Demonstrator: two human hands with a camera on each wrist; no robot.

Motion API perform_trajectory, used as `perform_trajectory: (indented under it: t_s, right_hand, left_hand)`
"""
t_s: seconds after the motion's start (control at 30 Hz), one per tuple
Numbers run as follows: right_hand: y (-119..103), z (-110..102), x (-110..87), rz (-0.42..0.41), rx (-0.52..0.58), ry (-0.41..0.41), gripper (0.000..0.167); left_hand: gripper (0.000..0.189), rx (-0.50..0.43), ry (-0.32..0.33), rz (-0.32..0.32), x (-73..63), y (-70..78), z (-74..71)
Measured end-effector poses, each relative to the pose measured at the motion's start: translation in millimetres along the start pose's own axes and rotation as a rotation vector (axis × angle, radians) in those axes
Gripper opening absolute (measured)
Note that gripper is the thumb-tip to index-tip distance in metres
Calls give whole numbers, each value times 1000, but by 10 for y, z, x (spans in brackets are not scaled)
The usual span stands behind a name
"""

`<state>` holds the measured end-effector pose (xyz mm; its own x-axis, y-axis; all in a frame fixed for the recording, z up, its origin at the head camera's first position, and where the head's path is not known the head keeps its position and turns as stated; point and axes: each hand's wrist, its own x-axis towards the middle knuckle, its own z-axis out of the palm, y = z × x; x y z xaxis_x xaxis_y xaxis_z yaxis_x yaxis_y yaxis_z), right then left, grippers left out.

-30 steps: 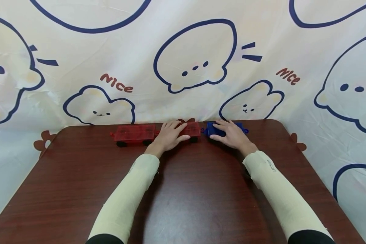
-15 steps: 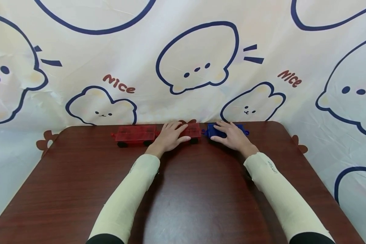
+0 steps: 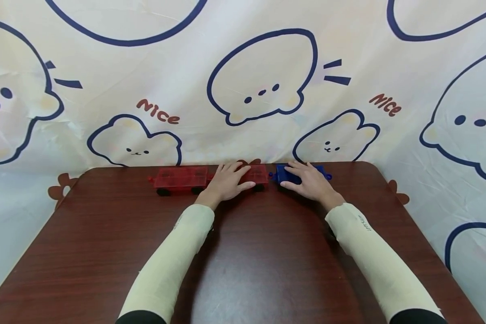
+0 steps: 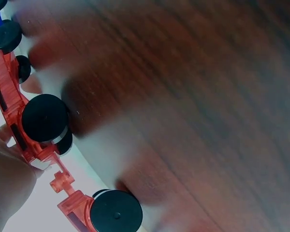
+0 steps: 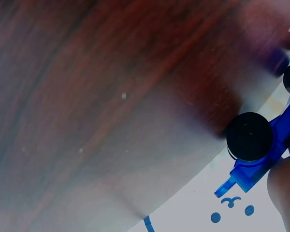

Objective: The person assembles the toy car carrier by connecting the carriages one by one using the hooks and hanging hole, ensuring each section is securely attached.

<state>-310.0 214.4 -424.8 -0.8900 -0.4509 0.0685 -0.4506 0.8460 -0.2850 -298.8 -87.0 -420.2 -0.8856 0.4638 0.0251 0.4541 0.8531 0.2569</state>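
Note:
Two see-through red toy train cars with black wheels stand in line near the table's far edge. My left hand (image 3: 227, 182) grips the right-hand red car (image 3: 260, 173) from above, fingers over its top and thumb along its near side. Behind it a small link joins it to the other red car (image 3: 181, 177), also visible in the left wrist view. On the right, my right hand (image 3: 308, 180) holds a blue toy train car (image 3: 283, 174), covering much of its top. The blue car's left coupling is right at the red car's end; its right coupling (image 5: 225, 187) sticks out free.
The brown wooden table (image 3: 259, 252) extends from the cars toward me. A pale cloth (image 3: 259, 139) with cartoon outlines hangs directly behind its far edge and down both sides.
Both hands have shifted very slightly to the right with the cars, still lined up end to end. The view has also tilted a little.

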Motion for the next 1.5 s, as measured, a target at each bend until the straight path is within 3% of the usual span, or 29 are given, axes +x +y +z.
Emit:
perform_trajectory:
  t_s: [0.57,0.87,1.23,1.5]
  right_hand:
    - [-30,27,-6,-17,-24,8,79]
    - [-67,-7,30,-8,3,53,76]
    - [-191,-37,59,-27,-66,113,74]
    - [-284,-56,91,-23,-87,148,71]
  left_hand:
    - [71,6,-15,-4,-29,13,-8]
    - [69,7,24,5,-30,11,-41]
    - [67,45,98,-61,-89,-53,-68]
    - [68,44,110,-105,-172,-70,-161]
